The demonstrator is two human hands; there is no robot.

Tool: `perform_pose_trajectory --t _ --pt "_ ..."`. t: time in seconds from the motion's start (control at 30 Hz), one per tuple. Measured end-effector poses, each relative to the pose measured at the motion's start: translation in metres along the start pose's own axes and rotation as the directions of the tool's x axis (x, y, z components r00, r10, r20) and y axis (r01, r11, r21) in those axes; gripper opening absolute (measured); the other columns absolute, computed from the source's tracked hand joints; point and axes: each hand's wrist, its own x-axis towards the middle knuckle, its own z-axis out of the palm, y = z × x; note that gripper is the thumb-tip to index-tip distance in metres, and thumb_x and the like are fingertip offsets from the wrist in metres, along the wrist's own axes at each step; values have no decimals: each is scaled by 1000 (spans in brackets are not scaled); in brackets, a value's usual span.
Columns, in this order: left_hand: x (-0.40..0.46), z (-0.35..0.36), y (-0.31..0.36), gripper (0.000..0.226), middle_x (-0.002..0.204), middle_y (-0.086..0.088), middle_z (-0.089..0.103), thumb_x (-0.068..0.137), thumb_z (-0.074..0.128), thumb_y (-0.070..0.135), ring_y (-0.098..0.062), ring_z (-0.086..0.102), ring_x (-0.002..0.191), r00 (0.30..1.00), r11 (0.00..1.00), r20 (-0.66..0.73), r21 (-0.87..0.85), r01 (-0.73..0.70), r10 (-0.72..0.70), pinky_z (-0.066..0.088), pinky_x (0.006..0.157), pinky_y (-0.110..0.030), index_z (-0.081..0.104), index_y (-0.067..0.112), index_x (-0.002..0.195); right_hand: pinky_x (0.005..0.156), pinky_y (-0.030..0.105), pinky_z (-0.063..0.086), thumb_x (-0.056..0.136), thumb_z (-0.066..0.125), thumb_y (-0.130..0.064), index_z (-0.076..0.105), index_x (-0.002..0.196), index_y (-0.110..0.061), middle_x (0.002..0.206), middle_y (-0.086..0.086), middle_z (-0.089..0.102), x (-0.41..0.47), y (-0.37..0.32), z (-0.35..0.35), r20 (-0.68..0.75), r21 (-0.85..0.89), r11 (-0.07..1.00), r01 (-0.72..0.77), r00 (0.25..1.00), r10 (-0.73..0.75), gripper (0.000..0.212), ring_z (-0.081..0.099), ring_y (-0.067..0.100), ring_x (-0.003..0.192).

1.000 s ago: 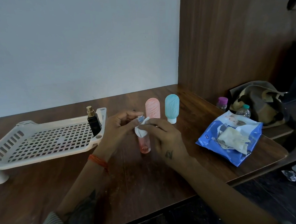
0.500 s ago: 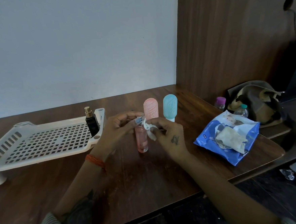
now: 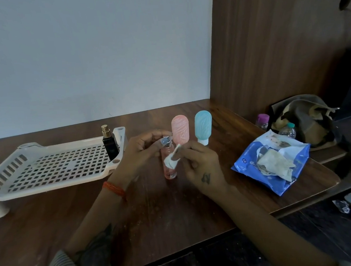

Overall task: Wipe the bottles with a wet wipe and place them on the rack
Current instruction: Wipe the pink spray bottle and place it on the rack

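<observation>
Mid-frame: left hand [image 3: 145, 153] pinched the spray top of the pink spray bottle [image 3: 169, 164], upright on the surface [image 3: 155, 217]. Right hand [image 3: 199, 162] pressed a folded wet wipe [image 3: 171, 161] to its side. Wiping step underway; next, likely transfer to the rack [image 3: 48, 168], frame left.

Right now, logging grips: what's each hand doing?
Left hand: pinches the small pink spray bottle by its top.
Right hand: pinches the wet wipe against that bottle.
</observation>
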Motion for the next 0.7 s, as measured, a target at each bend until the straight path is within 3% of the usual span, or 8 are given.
perform_pose_trajectory --t 0.07,0.13,0.3,0.47,0.5,0.6,0.63,0.7 --pt "0 0 0 21 98 14 72 89 55 9 -10 65 97 1000 1000 3 10 -25 25 56 79 -24 67 21 101 83 13 49 80 61 -3 70 87 -4 90 10 67 2 -2 0 -89 -3 1000 -11 996 10 12 62 12 87" --pt "0 1 1 20 98 15 71 90 54 8 -8 65 96 999 999 0 2 -36 36 55 78 -21 67 20 100 88 13 46 82 62 -5 70 93 -5 94 11 67 2 -4 4 -83 -38 999 9 996 -12 15 61 13 90" --pt "-1 1 1 20 98 8 72 89 55 8 -13 67 95 1000 999 2 -44 4 -3 56 75 -23 66 20 101 82 20 47 74 65 -2 72 90 -10 93 7 68 -3 -7 2 259 -69 995 66 965 -46 20 60 17 87" --pt "-1 1 1 22 98 12 72 90 54 10 -14 66 100 1000 1000 -5 -1 1 -1 56 81 -26 66 25 99 82 26 51 73 66 -1 73 95 -12 101 6 66 0 -3 -10 556 -123 992 40 830 35 26 59 19 93" --pt "0 1 1 21 98 11 72 90 54 10 -14 66 99 1000 1000 -4 -12 6 -6 56 81 -27 67 25 98 82 25 50 73 66 0 73 95 -12 101 6 66 0 -3 -10 527 -121 992 38 850 32 26 60 19 93" --pt "0 1 1 20 102 6 72 89 55 12 -16 66 99 1000 1000 -13 -4 3 -3 55 82 -28 67 24 99 84 20 47 75 67 -2 72 94 -10 96 7 68 -1 -9 -7 264 -93 995 45 964 -19 22 62 16 89" --pt "0 1 1 19 104 3 71 89 56 12 -16 66 99 1000 1000 -13 16 -4 4 55 83 -28 66 23 100 85 19 46 75 67 -3 72 96 -10 96 8 68 -2 -11 -6 235 -101 993 58 972 -33 22 62 17 89" --pt "-1 1 1 19 107 1 69 89 55 13 -15 66 99 1000 999 -7 33 3 -3 55 82 -28 65 23 102 82 22 46 73 70 -3 72 97 -9 96 9 68 -2 -13 -4 335 -115 987 108 940 -64 25 63 20 87"
